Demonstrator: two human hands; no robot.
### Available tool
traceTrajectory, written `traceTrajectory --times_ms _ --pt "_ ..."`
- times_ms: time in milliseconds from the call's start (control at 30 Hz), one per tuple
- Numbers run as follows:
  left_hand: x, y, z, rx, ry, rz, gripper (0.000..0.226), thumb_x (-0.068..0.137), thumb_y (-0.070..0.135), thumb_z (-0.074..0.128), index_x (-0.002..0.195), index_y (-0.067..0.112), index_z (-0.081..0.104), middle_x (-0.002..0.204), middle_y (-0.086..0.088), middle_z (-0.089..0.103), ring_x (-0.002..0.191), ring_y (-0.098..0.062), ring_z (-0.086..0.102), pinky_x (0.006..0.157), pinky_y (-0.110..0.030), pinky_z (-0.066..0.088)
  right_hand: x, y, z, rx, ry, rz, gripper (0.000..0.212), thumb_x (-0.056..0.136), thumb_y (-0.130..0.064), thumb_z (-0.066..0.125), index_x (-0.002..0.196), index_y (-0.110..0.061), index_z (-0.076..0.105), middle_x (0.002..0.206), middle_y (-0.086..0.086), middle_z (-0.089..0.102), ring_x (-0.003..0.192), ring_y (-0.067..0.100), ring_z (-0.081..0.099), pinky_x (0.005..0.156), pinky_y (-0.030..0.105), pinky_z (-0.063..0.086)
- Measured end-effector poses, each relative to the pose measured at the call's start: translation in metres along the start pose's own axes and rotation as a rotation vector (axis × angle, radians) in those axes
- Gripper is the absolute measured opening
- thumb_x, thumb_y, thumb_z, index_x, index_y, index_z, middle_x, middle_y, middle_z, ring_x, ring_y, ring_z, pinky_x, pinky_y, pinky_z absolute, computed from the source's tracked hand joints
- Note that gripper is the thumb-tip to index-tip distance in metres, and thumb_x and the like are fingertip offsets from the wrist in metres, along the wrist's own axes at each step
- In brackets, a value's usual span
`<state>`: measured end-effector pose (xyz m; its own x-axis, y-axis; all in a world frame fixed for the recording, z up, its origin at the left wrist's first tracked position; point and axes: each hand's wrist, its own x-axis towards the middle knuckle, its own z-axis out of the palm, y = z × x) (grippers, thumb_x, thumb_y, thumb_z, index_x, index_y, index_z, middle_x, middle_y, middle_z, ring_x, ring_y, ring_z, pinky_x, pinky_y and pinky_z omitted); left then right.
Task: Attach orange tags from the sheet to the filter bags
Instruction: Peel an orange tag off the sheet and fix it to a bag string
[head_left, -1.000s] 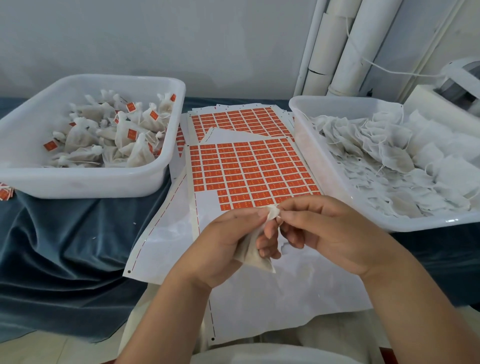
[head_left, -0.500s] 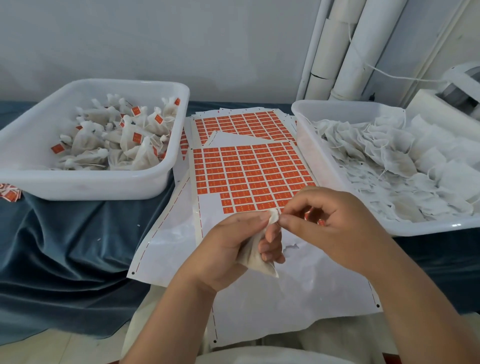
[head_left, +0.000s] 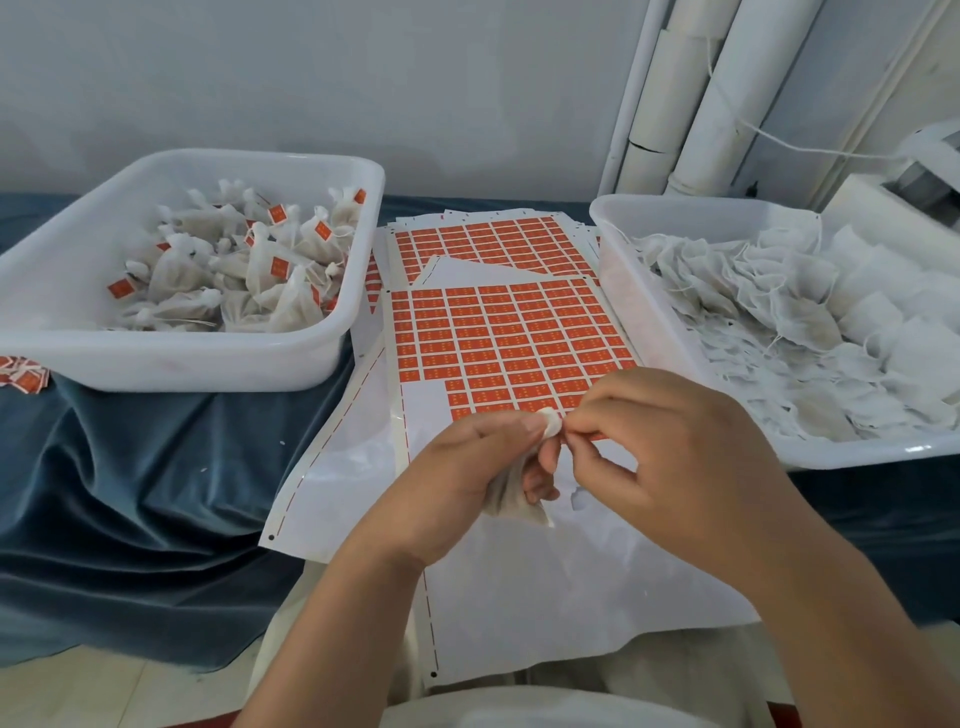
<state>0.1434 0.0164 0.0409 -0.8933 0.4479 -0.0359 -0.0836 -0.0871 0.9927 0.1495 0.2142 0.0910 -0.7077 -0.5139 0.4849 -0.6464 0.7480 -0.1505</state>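
The filter bag (head_left: 511, 501) sits between both hands, low over the sheet (head_left: 509, 343) of orange tags, whose printed rows reach away at 12 o'clock. The marks on the tags are too small to read. The left hand (head_left: 462, 478) grips the bag's body with curled fingers, its bunched top poking up. The right hand (head_left: 675, 457), at 3 o'clock of it, pinches that top between thumb and forefinger, and the two hands touch.

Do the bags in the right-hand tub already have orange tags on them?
No, the bags in the right tub are all plain white; tagged bags lie in the left tub.
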Motion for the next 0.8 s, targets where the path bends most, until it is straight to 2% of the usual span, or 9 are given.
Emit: traceTrajectory --times_ms 133,267,333,400,500,567,667,733,800 --pt "0.001 0.004 0.005 0.172 0.092 0.026 0.041 0.104 0.052 0.046 0.078 0.034 0.072 0.081 -0.001 0.067 0.080 -0.010 0.063 0.083 -0.027 0.053 0.001 -0.005 -0.003 -0.003 -0.044 0.162 0.027 0.094 -0.036 0.053 0.080 -0.025 0.074 0.078 -0.012 0.064 0.070 0.009 0.059 0.062 0.012 0.032" --pt "0.003 0.004 0.013 0.222 0.253 0.136 0.035 0.108 0.037 0.051 0.085 0.030 0.077 0.079 0.008 0.073 0.074 -0.007 0.070 0.070 -0.013 0.053 0.000 -0.005 -0.007 0.016 -0.121 0.288 0.014 0.089 -0.035 0.060 0.080 -0.034 0.071 0.078 -0.017 0.062 0.070 0.006 0.057 0.058 0.016 0.038" --pt "0.005 0.002 0.018 0.223 0.300 0.156 0.029 0.106 0.036 0.054 0.089 0.026 0.076 0.084 0.011 0.076 0.074 -0.011 0.074 0.069 -0.015 0.056 0.000 -0.002 -0.010 0.128 -0.150 0.340 0.014 0.088 -0.037 0.060 0.081 -0.035 0.072 0.080 -0.018 0.065 0.078 0.005 0.062 0.062 0.018 0.045" --pt "0.007 0.001 0.023 0.212 0.328 0.142 0.026 0.105 0.038 0.055 0.092 0.024 0.072 0.086 0.013 0.076 0.074 -0.012 0.076 0.069 -0.014 0.057 0.000 0.002 -0.012 0.276 -0.159 0.381 0.013 0.087 -0.038 0.062 0.079 -0.037 0.072 0.083 -0.019 0.068 0.084 0.004 0.064 0.062 0.015 0.046" --pt "0.007 0.000 0.030 0.180 0.344 0.132 0.017 0.107 0.034 0.053 0.096 0.023 0.061 0.080 0.009 0.075 0.070 -0.011 0.074 0.065 -0.011 0.054 0.001 0.007 -0.013 0.478 -0.182 0.399 0.016 0.093 -0.029 0.069 0.080 -0.035 0.075 0.084 -0.018 0.072 0.082 0.004 0.067 0.068 0.012 0.048" --pt "0.005 0.001 0.031 0.123 0.319 0.135 0.005 0.108 0.031 0.051 0.109 0.029 0.056 0.079 0.005 0.074 0.071 -0.012 0.073 0.068 -0.014 0.056 0.001 0.009 -0.012 0.592 -0.210 0.405 0.021 0.096 -0.020 0.071 0.083 -0.035 0.077 0.082 -0.014 0.074 0.077 0.005 0.068 0.067 0.012 0.049" --pt "0.002 0.006 0.025 0.158 0.260 0.176 0.022 0.107 0.038 0.051 0.126 0.042 0.062 0.087 0.011 0.071 0.084 -0.012 0.071 0.074 -0.018 0.058 0.001 0.011 -0.007 0.741 -0.215 0.462 0.012 0.094 -0.032 0.072 0.086 -0.037 0.079 0.079 -0.012 0.073 0.069 0.002 0.064 0.066 0.013 0.050" --pt "0.000 0.008 0.024 0.174 0.231 0.210 0.024 0.099 0.045 0.060 0.119 0.038 0.072 0.095 0.015 0.072 0.089 -0.011 0.070 0.073 -0.018 0.057 0.002 0.011 -0.004 0.835 -0.207 0.519 0.007 0.090 -0.040 0.073 0.087 -0.038 0.079 0.084 -0.015 0.075 0.068 0.000 0.063 0.063 0.012 0.050" --pt "0.001 0.009 0.025 0.152 0.299 0.203 0.015 0.096 0.045 0.064 0.102 0.037 0.076 0.089 0.014 0.072 0.086 -0.010 0.070 0.069 -0.017 0.057 0.001 0.013 -0.001 0.837 -0.203 0.525 0.010 0.094 -0.033 0.072 0.088 -0.037 0.079 0.088 -0.017 0.075 0.071 0.000 0.065 0.065 0.011 0.050"
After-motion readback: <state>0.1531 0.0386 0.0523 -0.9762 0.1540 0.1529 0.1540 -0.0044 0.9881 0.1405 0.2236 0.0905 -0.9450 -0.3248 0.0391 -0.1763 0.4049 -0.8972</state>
